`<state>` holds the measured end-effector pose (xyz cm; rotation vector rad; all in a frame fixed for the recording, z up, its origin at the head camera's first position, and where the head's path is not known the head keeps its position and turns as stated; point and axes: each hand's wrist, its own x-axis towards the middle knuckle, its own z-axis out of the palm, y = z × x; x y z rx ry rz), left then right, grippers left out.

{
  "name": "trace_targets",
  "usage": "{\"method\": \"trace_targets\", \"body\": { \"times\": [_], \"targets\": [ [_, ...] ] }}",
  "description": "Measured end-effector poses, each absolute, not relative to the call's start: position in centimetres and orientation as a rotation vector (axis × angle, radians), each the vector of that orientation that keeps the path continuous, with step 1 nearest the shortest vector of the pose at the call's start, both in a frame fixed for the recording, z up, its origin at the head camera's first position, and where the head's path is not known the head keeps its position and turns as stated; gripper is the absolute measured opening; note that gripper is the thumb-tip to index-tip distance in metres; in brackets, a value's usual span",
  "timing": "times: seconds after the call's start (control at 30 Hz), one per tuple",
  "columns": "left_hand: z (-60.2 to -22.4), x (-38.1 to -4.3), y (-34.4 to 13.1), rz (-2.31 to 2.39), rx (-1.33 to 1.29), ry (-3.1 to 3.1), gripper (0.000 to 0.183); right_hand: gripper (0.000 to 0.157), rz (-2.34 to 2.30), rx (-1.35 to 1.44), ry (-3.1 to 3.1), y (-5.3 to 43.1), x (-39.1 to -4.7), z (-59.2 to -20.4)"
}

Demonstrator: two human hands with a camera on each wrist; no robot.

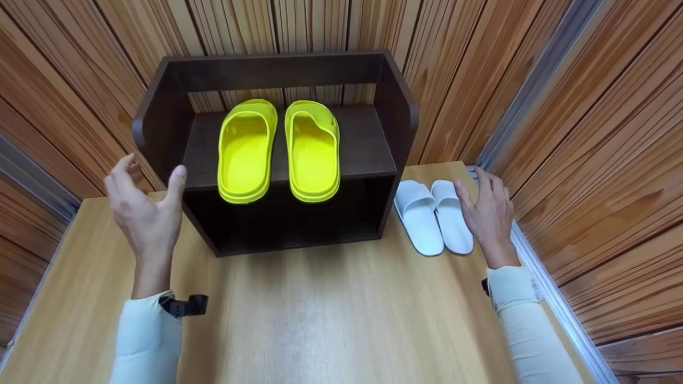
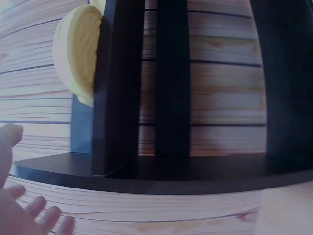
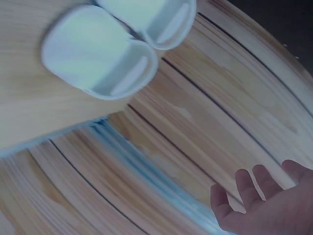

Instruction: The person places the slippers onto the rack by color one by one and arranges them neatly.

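Observation:
Two yellow clogs (image 1: 244, 154) (image 1: 314, 154) sit side by side on the upper shelf of a dark brown shoe rack (image 1: 368, 144), their heels jutting past its front edge. Left of the rack, my left hand (image 1: 147, 208) is raised with thumb and fingers spread, holding nothing. The left wrist view shows that hand (image 2: 22, 205) beside the rack's side panel (image 2: 161, 185). My right hand (image 1: 488, 213) hovers by a pair of white slippers (image 1: 421, 218) right of the rack, partly overlapping one in the head view. In the right wrist view its fingers (image 3: 249, 188) are apart from the slippers.
A light wooden surface (image 1: 320, 320) lies under the rack and slippers. Wood-plank walls (image 1: 453, 80) rise behind and at both sides. Metal strips (image 1: 555, 304) run along the edges and up the corner. The rack's lower compartment (image 1: 299, 224) is dark inside.

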<state>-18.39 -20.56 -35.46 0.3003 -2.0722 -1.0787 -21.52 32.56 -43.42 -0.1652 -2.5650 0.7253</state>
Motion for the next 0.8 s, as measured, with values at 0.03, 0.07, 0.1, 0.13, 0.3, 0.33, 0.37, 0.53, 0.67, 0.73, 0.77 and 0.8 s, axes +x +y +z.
{"method": "trace_targets", "body": {
  "times": [0.03,0.07,0.1,0.13,0.3,0.33,0.37,0.53,0.67,0.73,0.77,0.8],
  "targets": [
    [-35.7,-18.5,-20.6,-1.116,0.321,-2.106,0.072,0.069,0.742,-0.190,-2.578,32.7,-21.4,-43.8],
    [-35.8,-18.6,-20.7,-1.156,0.343,-2.142,0.073,0.071,0.762,-0.218,-2.594,33.0,-21.3,-44.3],
    [-36.0,-18.7,-20.8,-1.191,0.362,-2.177,0.074,0.073,0.786,-0.246,-2.608,33.2,-21.2,-44.7],
    [-36.1,-18.8,-20.9,-1.224,0.373,-2.205,0.075,0.075,0.808,-0.274,-2.625,33.5,-21.1,-45.2],
    [-36.7,-19.5,-21.2,-1.343,0.393,-2.273,0.073,0.080,0.917,-0.383,-2.676,34.9,-20.7,-47.5],
    [-36.8,-19.7,-21.3,-1.355,0.397,-2.275,0.072,0.081,0.946,-0.407,-2.690,35.1,-20.7,-48.0],
    [-36.8,-19.8,-21.4,-1.365,0.403,-2.277,0.071,0.083,0.980,-0.434,-2.700,35.3,-20.6,-48.4],
    [-37.0,-20.2,-21.6,-1.390,0.418,-2.296,0.067,0.091,1.137,-0.619,-2.778,36.0,-20.2,-50.5],
    [-37.1,-20.4,-21.8,-1.411,0.439,-2.349,0.066,0.094,1.296,-0.729,-2.777,36.4,-19.7,-51.8],
    [-37.2,-20.5,-21.9,-1.421,0.458,-2.365,0.066,0.096,1.410,-0.769,-2.751,36.6,-19.4,-52.4],
    [-37.3,-20.5,-21.9,-1.430,0.466,-2.370,0.065,0.097,1.470,-0.790,-2.735,36.7,-19.3,-52.6],
    [-37.3,-20.6,-21.9,-1.438,0.471,-2.369,0.065,0.098,1.529,-0.813,-2.714,36.8,-19.1,-52.9]
  ]
}}
